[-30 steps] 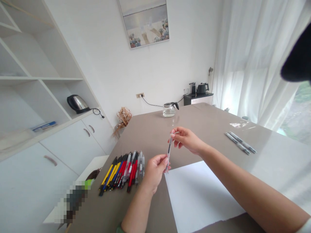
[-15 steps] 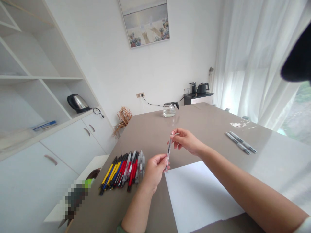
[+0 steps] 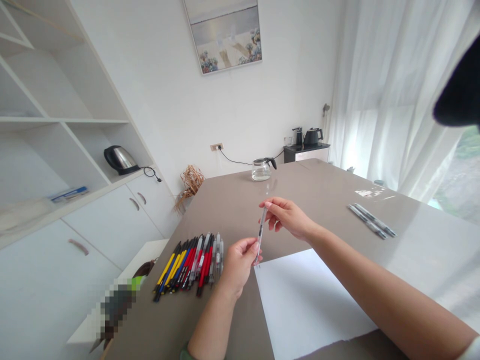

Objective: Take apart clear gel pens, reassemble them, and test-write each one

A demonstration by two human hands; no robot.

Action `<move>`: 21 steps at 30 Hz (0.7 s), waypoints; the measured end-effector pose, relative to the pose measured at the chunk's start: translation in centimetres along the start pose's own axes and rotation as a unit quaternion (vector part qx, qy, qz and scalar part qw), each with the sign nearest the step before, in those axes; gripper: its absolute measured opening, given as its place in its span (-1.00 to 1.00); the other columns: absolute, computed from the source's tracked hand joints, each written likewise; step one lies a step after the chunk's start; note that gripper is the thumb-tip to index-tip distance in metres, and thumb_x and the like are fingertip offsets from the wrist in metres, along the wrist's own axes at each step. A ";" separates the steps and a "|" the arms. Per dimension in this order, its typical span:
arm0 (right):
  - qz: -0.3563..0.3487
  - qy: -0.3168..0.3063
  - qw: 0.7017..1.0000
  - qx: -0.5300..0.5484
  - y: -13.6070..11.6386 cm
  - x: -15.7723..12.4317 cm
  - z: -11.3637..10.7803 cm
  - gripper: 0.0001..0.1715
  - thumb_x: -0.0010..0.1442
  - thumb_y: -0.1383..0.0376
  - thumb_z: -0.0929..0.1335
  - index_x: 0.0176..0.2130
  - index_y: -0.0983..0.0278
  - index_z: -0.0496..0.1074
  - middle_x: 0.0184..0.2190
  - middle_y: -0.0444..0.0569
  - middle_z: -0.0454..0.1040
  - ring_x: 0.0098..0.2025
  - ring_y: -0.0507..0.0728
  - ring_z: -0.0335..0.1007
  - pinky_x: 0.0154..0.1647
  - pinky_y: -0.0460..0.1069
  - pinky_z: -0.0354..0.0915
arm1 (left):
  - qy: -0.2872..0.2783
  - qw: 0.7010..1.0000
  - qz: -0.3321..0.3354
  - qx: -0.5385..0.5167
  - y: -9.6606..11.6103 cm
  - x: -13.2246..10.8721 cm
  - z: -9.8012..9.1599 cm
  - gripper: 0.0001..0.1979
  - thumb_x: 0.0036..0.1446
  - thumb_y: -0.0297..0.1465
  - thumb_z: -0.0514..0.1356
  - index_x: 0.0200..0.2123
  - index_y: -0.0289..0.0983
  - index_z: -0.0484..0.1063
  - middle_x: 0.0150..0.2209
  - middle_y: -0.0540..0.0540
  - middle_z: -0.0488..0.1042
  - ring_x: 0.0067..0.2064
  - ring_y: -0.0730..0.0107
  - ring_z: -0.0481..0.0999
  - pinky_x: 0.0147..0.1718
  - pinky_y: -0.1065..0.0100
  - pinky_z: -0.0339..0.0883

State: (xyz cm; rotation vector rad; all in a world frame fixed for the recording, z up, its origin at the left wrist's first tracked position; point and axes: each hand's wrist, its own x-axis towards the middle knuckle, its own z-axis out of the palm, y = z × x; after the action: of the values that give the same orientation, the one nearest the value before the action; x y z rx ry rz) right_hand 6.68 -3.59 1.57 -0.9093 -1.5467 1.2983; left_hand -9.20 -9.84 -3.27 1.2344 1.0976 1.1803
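Note:
Both my hands hold one clear-barrelled pen (image 3: pixel 260 234) upright above the brown table (image 3: pixel 322 195). My left hand (image 3: pixel 238 265) pinches its lower end, fingers closed. My right hand (image 3: pixel 285 216) pinches its top end between thumb and fingers. A white sheet of paper (image 3: pixel 307 300) lies just below and to the right of the pen. A row of several pens (image 3: pixel 189 264), yellow, blue, red, black and clear, lies on the table left of my left hand.
A few dark pens (image 3: pixel 369 220) lie at the table's right. A glass jug (image 3: pixel 261 169) stands at the far edge. White cabinets with a kettle (image 3: pixel 119 160) run along the left; curtains hang on the right. A blurred object (image 3: pixel 112 307) sits low at left.
My right hand has slipped slightly down and closed over the pen's top end. The left hand and the pen have hardly moved.

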 end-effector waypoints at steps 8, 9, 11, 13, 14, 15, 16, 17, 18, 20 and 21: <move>-0.009 0.021 0.999 -0.034 1.0 0.5 -0.2 -0.65 0.07 0.11 0.20 -0.30 0.31 0.36 -0.47 0.00 0.44 -0.60 -0.03 0.29 -0.68 -0.17 0.18 | 0.020 1.000 0.003 0.017 0.1 -0.1 0.2 -0.67 -0.09 -0.31 0.17 -0.24 -0.37 0.40 -0.48 -0.07 0.38 -0.46 0.48 0.36 -0.43 0.36 0.27; -0.011 0.024 0.999 -0.039 1.1 0.5 -0.3 -0.66 0.07 0.11 0.20 -0.31 0.31 0.36 -0.47 0.00 0.44 -0.60 -0.03 0.28 -0.68 -0.16 0.18 | 0.023 1.000 0.003 0.021 0.0 -0.1 0.2 -0.67 -0.09 -0.31 0.17 -0.24 -0.37 0.40 -0.48 -0.07 0.38 -0.46 0.48 0.36 -0.43 0.36 0.27; -0.017 0.035 0.998 -0.053 1.3 0.7 -0.4 -0.67 0.06 0.12 0.21 -0.35 0.32 0.37 -0.48 0.00 0.44 -0.61 -0.04 0.28 -0.68 -0.16 0.18 | 0.030 0.999 0.006 0.029 0.0 0.0 0.2 -0.67 -0.09 -0.30 0.17 -0.24 -0.36 0.40 -0.48 -0.07 0.39 -0.46 0.47 0.36 -0.43 0.37 0.28; -0.023 0.049 0.996 -0.067 1.4 0.7 -0.5 -0.69 0.04 0.13 0.23 -0.40 0.32 0.37 -0.50 -0.01 0.44 -0.62 -0.04 0.27 -0.69 -0.16 0.17 | 0.036 0.999 0.008 0.033 -0.1 0.0 0.2 -0.67 -0.11 -0.30 0.18 -0.24 -0.36 0.41 -0.47 -0.08 0.41 -0.45 0.46 0.37 -0.43 0.37 0.29; -0.026 0.056 0.995 -0.073 1.4 0.8 -0.5 -0.69 0.04 0.13 0.23 -0.42 0.32 0.37 -0.51 -0.02 0.44 -0.62 -0.05 0.26 -0.69 -0.16 0.17 | 0.039 0.999 0.009 0.035 -0.1 0.0 0.2 -0.66 -0.11 -0.29 0.18 -0.25 -0.35 0.42 -0.47 -0.09 0.42 -0.44 0.45 0.38 -0.43 0.37 0.29; -0.027 0.061 0.995 -0.078 1.5 0.8 -0.5 -0.69 0.03 0.13 0.23 -0.45 0.32 0.36 -0.52 -0.02 0.44 -0.63 -0.05 0.25 -0.69 -0.16 0.16 | 0.042 0.998 0.010 0.035 -0.2 0.1 0.2 -0.66 -0.12 -0.29 0.19 -0.25 -0.35 0.42 -0.46 -0.09 0.42 -0.43 0.44 0.38 -0.42 0.37 0.29; -0.028 0.064 0.994 -0.081 1.5 0.8 -0.5 -0.69 0.03 0.12 0.24 -0.47 0.32 0.35 -0.54 -0.02 0.44 -0.63 -0.05 0.25 -0.69 -0.16 0.16 | 0.045 0.998 0.011 0.036 -0.2 0.1 0.2 -0.67 -0.13 -0.29 0.19 -0.26 -0.35 0.43 -0.46 -0.09 0.43 -0.43 0.44 0.39 -0.42 0.37 0.30; -0.028 0.067 0.994 -0.084 1.6 0.7 -0.5 -0.68 0.03 0.12 0.24 -0.49 0.32 0.34 -0.55 -0.02 0.44 -0.63 -0.05 0.24 -0.68 -0.16 0.16 | 0.048 0.998 0.013 0.038 -0.2 0.1 0.2 -0.67 -0.14 -0.29 0.20 -0.27 -0.35 0.43 -0.45 -0.10 0.44 -0.42 0.43 0.39 -0.41 0.37 0.30; -0.029 0.069 0.994 -0.085 1.6 0.7 -0.5 -0.68 0.03 0.11 0.24 -0.51 0.32 0.32 -0.56 -0.03 0.44 -0.63 -0.04 0.24 -0.68 -0.16 0.16 | 0.050 0.998 0.016 0.042 -0.3 0.1 0.2 -0.67 -0.14 -0.30 0.20 -0.27 -0.34 0.43 -0.45 -0.10 0.44 -0.41 0.42 0.39 -0.41 0.36 0.31; -0.025 0.075 0.993 -0.085 1.6 0.7 -0.5 -0.67 0.02 0.10 0.24 -0.55 0.31 0.27 -0.58 -0.03 0.43 -0.64 -0.04 0.22 -0.68 -0.15 0.16 | 0.051 0.997 0.020 0.048 -0.3 0.2 0.2 -0.68 -0.14 -0.30 0.20 -0.28 -0.34 0.43 -0.44 -0.11 0.44 -0.40 0.41 0.40 -0.40 0.36 0.31; -0.022 0.076 0.993 -0.084 1.6 0.7 -0.5 -0.67 0.02 0.10 0.24 -0.56 0.30 0.25 -0.59 -0.03 0.43 -0.65 -0.05 0.21 -0.68 -0.15 0.16 | 0.051 0.997 0.022 0.049 -0.4 0.2 0.2 -0.68 -0.14 -0.30 0.20 -0.28 -0.34 0.43 -0.43 -0.11 0.44 -0.40 0.40 0.40 -0.39 0.35 0.31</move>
State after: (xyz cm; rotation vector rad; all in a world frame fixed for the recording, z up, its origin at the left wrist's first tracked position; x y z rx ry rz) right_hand 6.93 -2.50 0.16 -1.0499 -1.5638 1.0533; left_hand -9.01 -9.65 -3.61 1.2918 1.2220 1.2470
